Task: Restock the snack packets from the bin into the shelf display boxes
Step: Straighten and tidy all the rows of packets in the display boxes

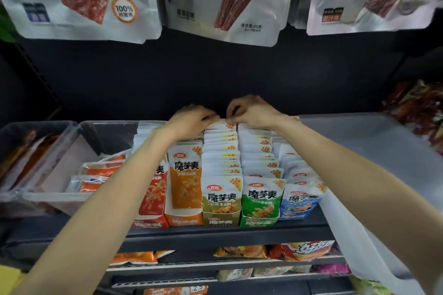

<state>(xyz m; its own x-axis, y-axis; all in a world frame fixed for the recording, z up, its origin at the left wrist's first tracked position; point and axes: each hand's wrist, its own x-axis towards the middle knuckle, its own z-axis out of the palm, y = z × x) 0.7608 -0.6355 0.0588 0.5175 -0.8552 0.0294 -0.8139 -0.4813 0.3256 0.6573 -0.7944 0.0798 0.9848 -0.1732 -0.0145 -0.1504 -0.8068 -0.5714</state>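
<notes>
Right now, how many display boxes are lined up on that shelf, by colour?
Red display box: 1
Orange display box: 1
Olive display box: 1
Green display box: 1
Blue display box: 1
Total: 5

Both hands, left hand and right hand, pinch a packet at the back of the olive row.

Open dark space is seen above the packet rows (pixel 239 151) toward 12 o'clock, bounded overhead by hanging pouches (pixel 223 0). Passage at 9 o'clock is blocked by a clear bin (pixel 81 127); at 3 o'clock by a white bin (pixel 359 141)
</notes>
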